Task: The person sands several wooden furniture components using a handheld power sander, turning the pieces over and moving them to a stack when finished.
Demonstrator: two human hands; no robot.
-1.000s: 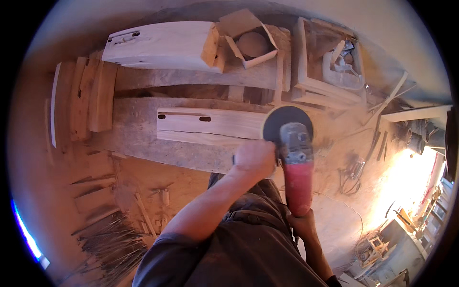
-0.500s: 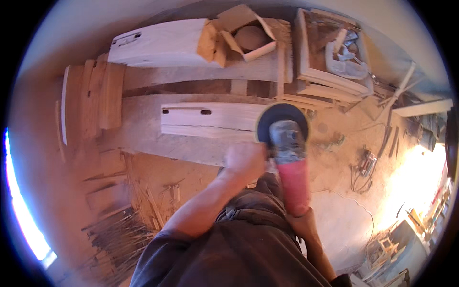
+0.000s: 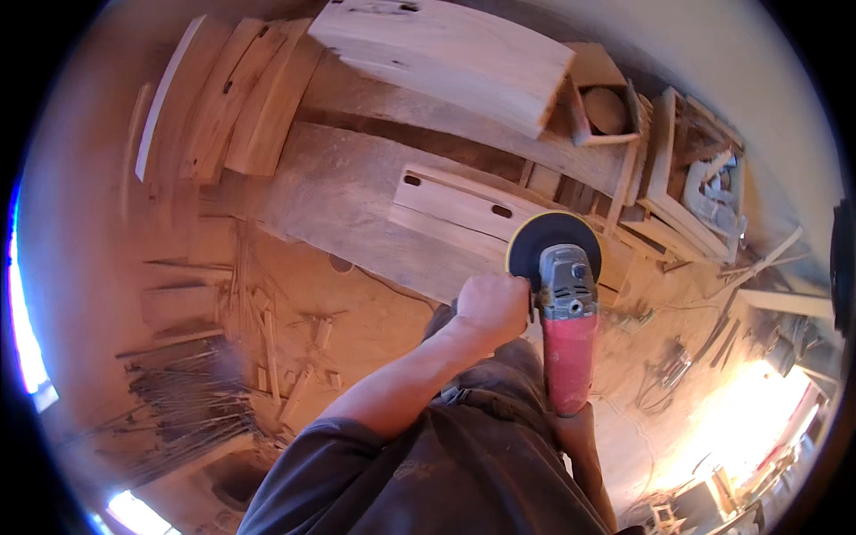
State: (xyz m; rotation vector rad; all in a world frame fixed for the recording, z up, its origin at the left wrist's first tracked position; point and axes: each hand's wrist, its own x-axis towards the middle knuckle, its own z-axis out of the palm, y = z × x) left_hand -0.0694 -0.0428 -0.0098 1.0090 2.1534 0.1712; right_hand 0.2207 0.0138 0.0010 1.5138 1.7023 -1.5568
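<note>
An angle grinder (image 3: 568,352) with a red body, a grey metal head and a dark, yellow-edged round disc (image 3: 546,239) is held in both hands in front of me. My left hand (image 3: 496,308) is closed in a fist round its side handle, which is mostly hidden. At the rear end of the red body, my right hand (image 3: 571,426) wraps round it, its fingers largely out of sight underneath. Just beyond the disc lies a pale wooden board (image 3: 446,214) with two dark slots, on a dusty workbench (image 3: 330,209). The disc overlaps the board's right part; whether they touch I cannot tell.
A large pale wooden piece (image 3: 446,58) rests at the bench's back, beside an open cardboard box (image 3: 606,107). Several boards (image 3: 241,98) lean at the left. Wooden frames (image 3: 682,209) stand far right. Thin rods (image 3: 192,401) and offcuts litter the left floor; a cable (image 3: 655,392) lies right.
My view has turned, so the bench and boards now slant down to the right. The grinder and both hands appear slightly further right, the grip unchanged.
</note>
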